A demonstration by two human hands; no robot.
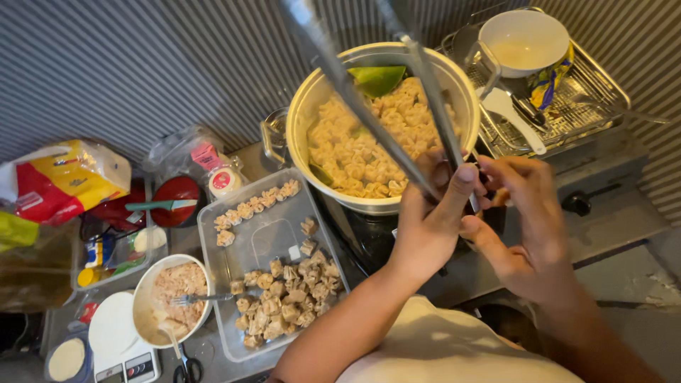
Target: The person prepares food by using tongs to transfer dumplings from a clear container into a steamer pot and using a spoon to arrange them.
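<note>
Head view showed the left hand [425, 227] and right hand [528, 220] both closed on long metal tongs [425, 99], arms pointing away over the round metal steamer pot of dumplings [312, 106].

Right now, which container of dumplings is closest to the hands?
The big round metal pot on the stove, right beside both hands. The clear rectangular tray sits further left on the counter.

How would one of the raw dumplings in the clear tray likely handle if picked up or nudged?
Each dumpling looks soft and pleated, so it would probably squash under a firm pinch. They look small and likely light. Packed touching in the clear tray, they may stick together when pushed.
</note>
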